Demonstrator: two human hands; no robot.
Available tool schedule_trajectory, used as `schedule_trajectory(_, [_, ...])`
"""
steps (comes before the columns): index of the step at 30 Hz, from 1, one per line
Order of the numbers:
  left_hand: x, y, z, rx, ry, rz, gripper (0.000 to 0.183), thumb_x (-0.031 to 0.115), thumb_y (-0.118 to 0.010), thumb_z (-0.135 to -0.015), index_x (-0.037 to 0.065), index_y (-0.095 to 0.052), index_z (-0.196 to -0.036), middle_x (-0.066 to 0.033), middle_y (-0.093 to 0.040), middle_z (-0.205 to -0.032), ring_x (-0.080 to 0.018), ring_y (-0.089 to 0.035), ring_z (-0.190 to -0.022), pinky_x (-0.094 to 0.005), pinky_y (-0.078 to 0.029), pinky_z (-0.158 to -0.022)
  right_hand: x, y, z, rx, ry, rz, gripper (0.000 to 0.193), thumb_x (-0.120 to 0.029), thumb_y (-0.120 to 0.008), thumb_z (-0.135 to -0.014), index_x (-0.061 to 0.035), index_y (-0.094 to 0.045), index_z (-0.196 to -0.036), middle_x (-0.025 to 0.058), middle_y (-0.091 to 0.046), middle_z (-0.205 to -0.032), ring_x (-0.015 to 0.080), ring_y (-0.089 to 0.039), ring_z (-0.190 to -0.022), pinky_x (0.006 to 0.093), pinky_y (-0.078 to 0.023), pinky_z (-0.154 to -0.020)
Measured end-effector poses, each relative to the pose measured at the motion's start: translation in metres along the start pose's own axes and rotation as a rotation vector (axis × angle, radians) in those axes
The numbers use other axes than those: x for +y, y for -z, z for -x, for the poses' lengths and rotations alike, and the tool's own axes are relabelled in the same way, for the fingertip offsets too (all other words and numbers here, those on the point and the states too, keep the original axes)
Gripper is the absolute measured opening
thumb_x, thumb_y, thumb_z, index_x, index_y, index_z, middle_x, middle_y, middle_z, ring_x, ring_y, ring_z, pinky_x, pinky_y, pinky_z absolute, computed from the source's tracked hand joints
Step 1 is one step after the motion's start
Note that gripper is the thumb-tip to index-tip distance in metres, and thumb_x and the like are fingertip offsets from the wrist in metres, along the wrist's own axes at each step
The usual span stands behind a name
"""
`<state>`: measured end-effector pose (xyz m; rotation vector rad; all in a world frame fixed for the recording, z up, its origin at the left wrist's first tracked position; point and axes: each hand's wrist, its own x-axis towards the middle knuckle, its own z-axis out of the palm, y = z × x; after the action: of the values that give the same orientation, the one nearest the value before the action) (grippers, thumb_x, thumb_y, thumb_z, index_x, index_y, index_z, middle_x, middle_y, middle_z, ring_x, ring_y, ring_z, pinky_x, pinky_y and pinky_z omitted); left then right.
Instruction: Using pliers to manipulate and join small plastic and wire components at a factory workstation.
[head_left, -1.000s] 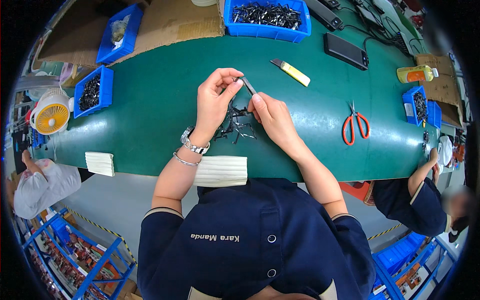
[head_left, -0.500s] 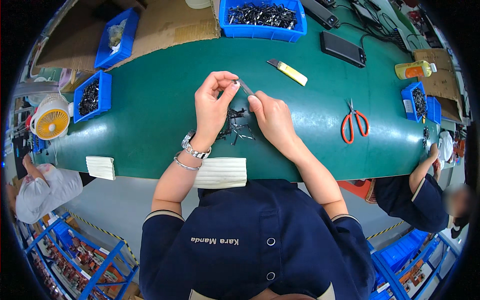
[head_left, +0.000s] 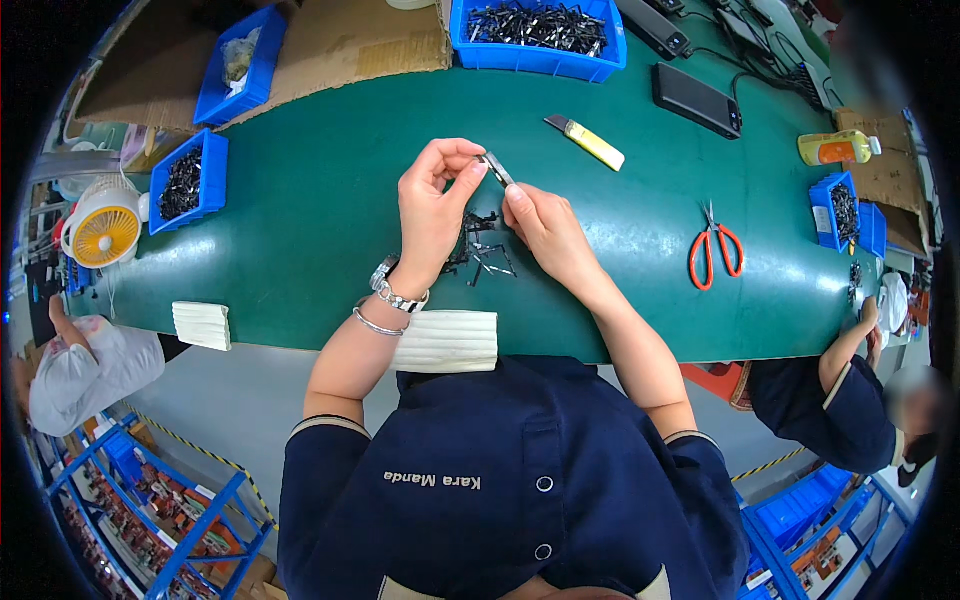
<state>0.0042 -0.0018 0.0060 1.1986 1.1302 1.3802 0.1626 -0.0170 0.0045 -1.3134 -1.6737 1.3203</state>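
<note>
Above the table's middle, my left hand (head_left: 432,205) is closed, with thumb and index finger pinching a small dark part (head_left: 483,159) mostly hidden by the fingertips. My right hand (head_left: 552,232) is wrapped round a slim, silver-grey, blade-like metal tool (head_left: 498,170). Its far end meets the part at my left fingertips; whether it is a knife I cannot make out. Beneath and between my hands lies a loose pile of thin black parts (head_left: 485,250) on the green table (head_left: 330,190).
A yellow utility knife (head_left: 592,143) and red-handled snips (head_left: 714,250) lie to the right. Blue bins of black parts stand at the back (head_left: 540,62), left (head_left: 212,185) and right (head_left: 828,222). A white ridged pad (head_left: 450,342) lies near my body. Co-workers sit on both sides.
The metal tool has turned in my right hand, and its broader face now shows at my left fingertips. Both hands stay close together; the whole view has shifted slightly.
</note>
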Motion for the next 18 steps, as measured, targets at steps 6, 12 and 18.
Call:
schedule_trajectory(6, [-0.001, 0.001, 0.001, 0.013, 0.021, 0.015, 0.011, 0.001, -0.064, -0.087, -0.001, -0.061, -0.098, -0.0029, -0.065, -0.087, -0.0054, -0.057, -0.076, -0.0196, -0.046, -0.070, -0.003, -0.004, 0.001, 0.086, 0.025, 0.140, 0.043, -0.032, -0.042, -0.100, 0.0008, -0.055, -0.075, 0.0178, -0.054, -0.061, 0.0384, -0.053, -0.058, 0.0428, -0.042, -0.056])
schedule_trajectory(12, [0.000, 0.004, -0.002, 0.039, 0.039, 0.059, 0.012, 0.003, -0.063, -0.089, 0.000, -0.061, -0.100, -0.0032, -0.065, -0.088, -0.0068, -0.059, -0.080, -0.0201, -0.047, -0.073, 0.002, -0.001, -0.002, 0.077, -0.027, -0.034, 0.038, -0.031, -0.047, -0.098, -0.0003, -0.058, -0.080, 0.0109, -0.055, -0.059, 0.0237, -0.057, -0.055, 0.0362, -0.042, -0.053])
schedule_trajectory(18, [-0.002, -0.001, 0.002, -0.089, 0.181, 0.230, 0.018, 0.008, -0.060, -0.092, 0.001, -0.057, -0.108, -0.0041, -0.062, -0.097, -0.0095, -0.059, -0.092, -0.0229, -0.046, -0.083, -0.011, 0.002, 0.003, 0.040, -0.093, -0.368, 0.018, -0.019, -0.056, -0.095, -0.0023, -0.056, -0.088, 0.0001, -0.055, -0.072, 0.0083, -0.052, -0.068, 0.0233, -0.040, -0.062])
